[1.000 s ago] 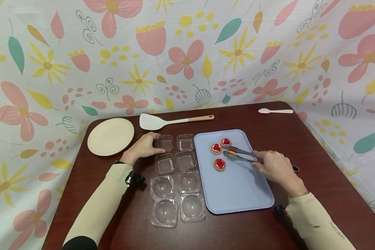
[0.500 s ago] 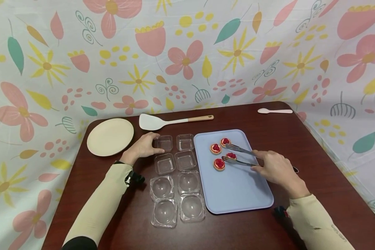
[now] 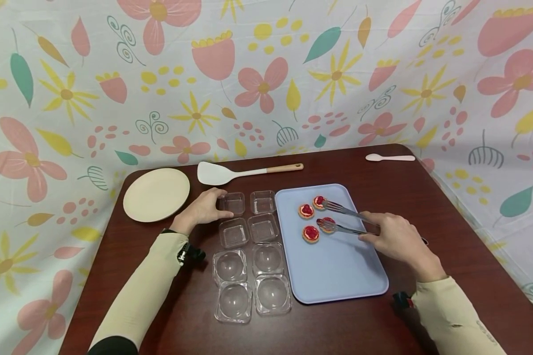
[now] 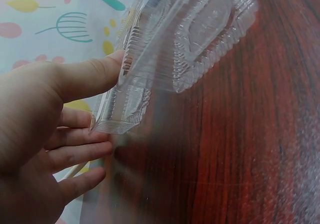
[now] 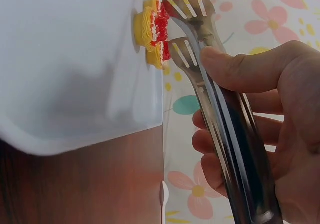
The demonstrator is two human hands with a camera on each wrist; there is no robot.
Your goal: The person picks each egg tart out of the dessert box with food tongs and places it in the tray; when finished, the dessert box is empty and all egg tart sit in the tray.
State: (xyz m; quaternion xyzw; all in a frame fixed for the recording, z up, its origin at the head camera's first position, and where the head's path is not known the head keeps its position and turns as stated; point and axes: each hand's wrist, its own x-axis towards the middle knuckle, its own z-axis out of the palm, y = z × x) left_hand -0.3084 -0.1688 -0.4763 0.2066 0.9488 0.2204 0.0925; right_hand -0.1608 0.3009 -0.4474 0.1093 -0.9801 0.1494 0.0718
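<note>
My left hand (image 3: 203,211) holds the far-left clear plastic container (image 3: 234,204), thumb on its near side and fingers on the other. The left wrist view shows the thumb pressed against the ribbed container wall (image 4: 134,101). In my right hand (image 3: 397,240) are metal tongs (image 3: 337,209) with slotted tips, their arms spread apart. Several small fruit tarts (image 3: 311,234) with red topping sit on the blue tray (image 3: 337,271). One tong tip overlaps the back tart (image 3: 318,201); the other overlaps the right-hand tart (image 3: 328,225). No tart is gripped between the tips.
More clear containers (image 3: 264,228) stand left of the tray, with domed clear lids (image 3: 273,294) in front. A cream plate (image 3: 157,195) lies at the back left. A white spatula (image 3: 215,173) and a small spoon (image 3: 390,158) lie along the table's back.
The tongs have spread wider and their tips have shifted over the tarts, uncovering the right-hand tart between them. My left hand has stayed in place at the container.
</note>
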